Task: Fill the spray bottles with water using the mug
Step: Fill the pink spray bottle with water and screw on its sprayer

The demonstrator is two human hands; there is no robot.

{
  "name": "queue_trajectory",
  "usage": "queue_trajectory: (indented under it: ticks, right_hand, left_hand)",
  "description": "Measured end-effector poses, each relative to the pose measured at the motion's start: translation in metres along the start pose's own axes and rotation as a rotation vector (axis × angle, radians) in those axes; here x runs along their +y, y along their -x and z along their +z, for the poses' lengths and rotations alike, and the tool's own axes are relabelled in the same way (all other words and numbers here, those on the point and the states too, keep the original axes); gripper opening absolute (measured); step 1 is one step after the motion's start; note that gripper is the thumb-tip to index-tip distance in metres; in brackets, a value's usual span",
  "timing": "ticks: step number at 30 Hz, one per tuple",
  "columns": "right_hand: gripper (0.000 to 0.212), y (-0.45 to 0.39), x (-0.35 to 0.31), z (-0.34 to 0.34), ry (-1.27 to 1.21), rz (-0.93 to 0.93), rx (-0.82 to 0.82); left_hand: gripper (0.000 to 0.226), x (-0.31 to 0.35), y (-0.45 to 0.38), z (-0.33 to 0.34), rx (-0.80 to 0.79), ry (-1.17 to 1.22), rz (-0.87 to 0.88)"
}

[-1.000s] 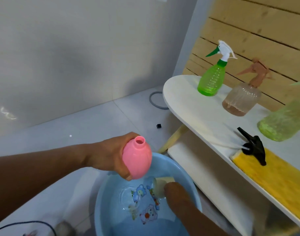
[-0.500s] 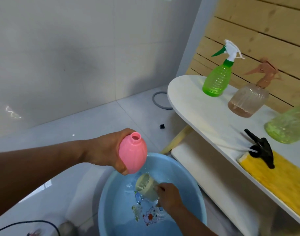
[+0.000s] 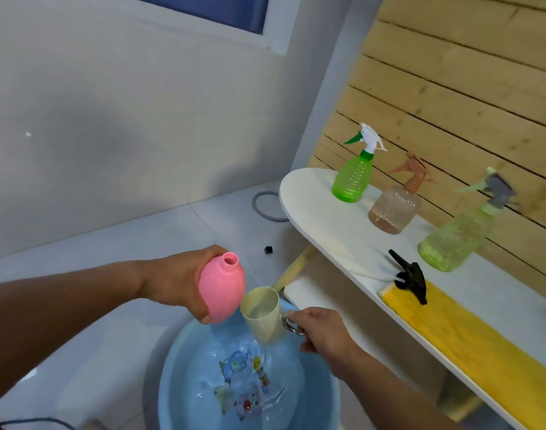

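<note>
Nearest, the blue basin point(image 3: 185, 380) of water sits on the floor. Just above it the right hand point(image 3: 323, 332) pinches the handle of the cream mug point(image 3: 262, 313), which carries water and tilts toward the pink bottle point(image 3: 223, 290). The left hand point(image 3: 178, 280) wraps around that bottle's body, its open neck up. The two hands are near each other but apart. Wet smooth plastic will likely be slippery, and the bottle light until filled, so a grip low around the belly seems safest. Farther off, three capped spray bottles point(image 3: 354, 178) and a black spray head point(image 3: 410, 276) stand on the counter point(image 3: 315, 209).
</note>
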State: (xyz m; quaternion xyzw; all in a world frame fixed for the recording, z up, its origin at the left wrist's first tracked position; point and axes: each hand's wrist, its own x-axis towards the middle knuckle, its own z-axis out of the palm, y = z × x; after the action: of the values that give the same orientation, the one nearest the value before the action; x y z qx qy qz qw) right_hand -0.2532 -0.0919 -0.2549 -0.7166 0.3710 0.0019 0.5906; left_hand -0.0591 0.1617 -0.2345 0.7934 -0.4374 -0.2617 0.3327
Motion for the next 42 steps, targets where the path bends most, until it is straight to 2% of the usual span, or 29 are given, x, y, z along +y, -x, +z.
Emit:
queue_trajectory:
  ticks: [15,22,31,42]
  right_hand:
    - [0.019,0.076,-0.112,-0.039,-0.071,-0.351,0.122]
    - [0.021,0.081,-0.118,-0.039,0.028,-0.493,0.157]
    - [0.009,0.086,-0.121,-0.037,0.133,-0.635,0.193]
    - [0.007,0.095,-0.124,-0.036,0.293,-0.745,0.276]
  left_hand:
    - [0.102,0.023,-0.007,0.015,-0.051,-0.023,0.014]
    - [0.101,0.027,-0.014,0.015,-0.040,-0.013,0.038]
    - [0.101,0.025,-0.020,0.020,-0.048,-0.022,0.030]
    - [0.103,0.029,-0.021,0.021,-0.061,-0.024,0.041]
